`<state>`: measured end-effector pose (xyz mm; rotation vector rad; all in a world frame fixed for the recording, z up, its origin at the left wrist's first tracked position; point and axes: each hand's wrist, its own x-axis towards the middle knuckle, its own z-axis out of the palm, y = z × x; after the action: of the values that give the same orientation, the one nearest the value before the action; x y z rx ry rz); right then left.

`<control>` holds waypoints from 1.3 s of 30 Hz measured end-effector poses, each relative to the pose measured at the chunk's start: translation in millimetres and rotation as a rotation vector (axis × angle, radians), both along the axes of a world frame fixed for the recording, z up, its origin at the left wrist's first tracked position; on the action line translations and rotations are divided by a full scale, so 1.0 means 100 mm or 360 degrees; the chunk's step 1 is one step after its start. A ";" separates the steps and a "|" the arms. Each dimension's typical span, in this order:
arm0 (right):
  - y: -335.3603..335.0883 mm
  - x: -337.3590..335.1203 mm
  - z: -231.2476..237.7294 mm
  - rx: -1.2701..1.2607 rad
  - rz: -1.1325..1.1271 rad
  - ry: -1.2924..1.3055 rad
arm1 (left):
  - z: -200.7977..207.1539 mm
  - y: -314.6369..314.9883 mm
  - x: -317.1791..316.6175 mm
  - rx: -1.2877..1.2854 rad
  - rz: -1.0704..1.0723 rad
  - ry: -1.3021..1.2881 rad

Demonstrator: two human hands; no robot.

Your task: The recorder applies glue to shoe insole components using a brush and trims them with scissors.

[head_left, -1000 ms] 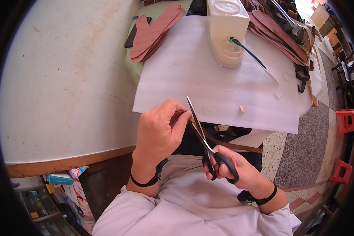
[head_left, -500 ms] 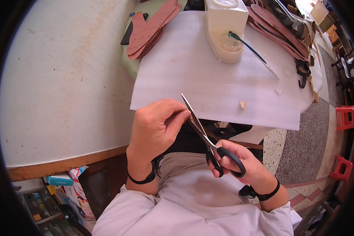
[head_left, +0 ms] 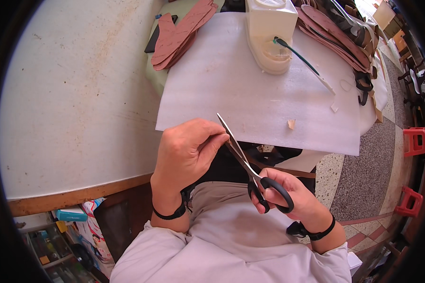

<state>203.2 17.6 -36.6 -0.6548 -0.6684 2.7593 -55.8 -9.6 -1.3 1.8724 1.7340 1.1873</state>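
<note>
Black-handled scissors (head_left: 249, 170) are held in my right hand (head_left: 293, 195), with fingers and thumb in the loops. Their blades point up and to the left, slightly parted. My left hand (head_left: 186, 151) is closed in a pinch right beside the blades. Something small and brownish shows at its fingertips, mostly hidden by fingers and blade, so its kind cannot be told. Both hands are over my lap, at the near edge of a white foam sheet (head_left: 212, 89). On that sheet lies a small tan scrap (head_left: 291, 124).
A pale plastic container (head_left: 271, 28) stands on the sheet with a green-handled brush (head_left: 300, 59) resting in its opening. Stacks of reddish-brown cut pieces lie at far left (head_left: 186, 35) and far right (head_left: 335, 37). Red stools (head_left: 414, 141) stand on the floor at right.
Almost nothing differs. Both hands and the scissors keep the same pose beside each other; the whole view has shifted very slightly.
</note>
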 end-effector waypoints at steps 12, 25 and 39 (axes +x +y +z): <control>0.00 -0.02 0.01 0.0066 -0.0009 -0.0048 | -0.06 -0.02 0.04 -0.0045 0.0051 -0.0369; 0.06 -0.13 -0.06 0.0148 -0.0078 -0.0053 | -0.08 0.14 0.00 0.0044 0.0159 -0.0258; 0.07 -0.16 -0.12 0.0114 -0.0105 -0.0064 | -0.15 0.16 -0.08 -0.0088 0.0163 -0.0439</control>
<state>187.5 24.5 -48.2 -0.7056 -0.7369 2.6550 -63.5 6.0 -16.2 1.5218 1.7056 1.3489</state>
